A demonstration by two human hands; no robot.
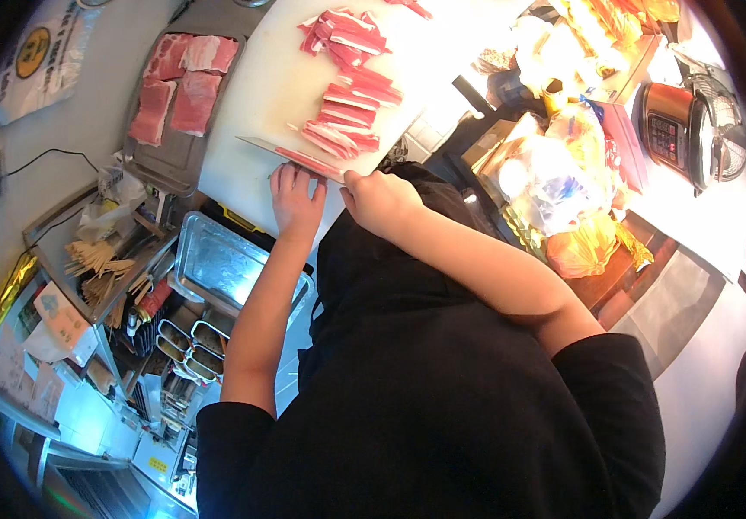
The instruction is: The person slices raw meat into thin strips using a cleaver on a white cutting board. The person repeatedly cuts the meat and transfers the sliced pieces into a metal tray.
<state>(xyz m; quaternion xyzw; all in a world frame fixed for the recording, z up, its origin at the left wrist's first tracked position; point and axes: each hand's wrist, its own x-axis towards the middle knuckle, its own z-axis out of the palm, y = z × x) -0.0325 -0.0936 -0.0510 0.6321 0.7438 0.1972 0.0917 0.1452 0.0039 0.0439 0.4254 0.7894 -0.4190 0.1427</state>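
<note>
My right hand [382, 201] grips a broad-bladed kitchen knife [266, 146], its handle hidden in the fist. The blade points left across a large white cutting board [236, 123]. Along the blade lies a red streak; whether it is clinging meat or a reflection is unclear. Right beside the near face of the blade, my left hand [296, 198] rests with fingers bent down; what lies beneath the fingertips is mostly hidden. Just beyond the knife are cut strips of raw, fatty meat [347, 115], with a looser heap of meat strips [347, 32] farther up.
A metal tray [181, 159] with several raw meat slabs [196, 100] stands left of the board. Below it are another metal tray [217, 256], wooden skewers [97, 259] and food containers [194, 344]. To the right sit plastic bags [561, 185] and an electric cooker [668, 136].
</note>
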